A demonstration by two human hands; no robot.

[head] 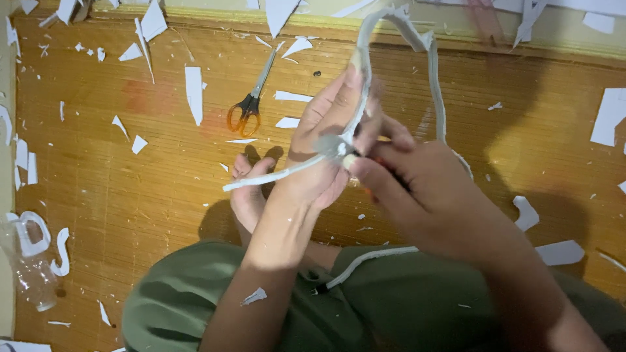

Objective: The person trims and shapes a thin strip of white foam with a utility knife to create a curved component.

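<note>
Clenched around a long white cut-out strip (365,78), the left hand (324,140) holds it up in front of the person, fingers folded over the strip where it narrows, with the grip at about the middle of the strip's length. Right beside that grip, touching it, the right hand (417,189) pinches the same spot with its fingertips, and a small pale tip with something dark behind it shows between the two hands; what that small item is cannot be told. From the grip the strip runs two ways: one end sticks out to the left and slightly downward as a straight thin tail, its long axis nearly level, while the other part rises away from the person, bends over at the top and drops down again on the right side of the hands, forming a tall narrow loop. Beyond the grip and to its left, a pair of scissors (251,98) with orange handles lies on the woven mat floor (130,189), blades pointing away from the person, well apart from both hands. White paper scraps (193,91) are scattered all over the mat around the hands. Below the grip, the person's green shorts (176,300) fill the near edge, with a white drawstring (365,261) lying across them.
</note>
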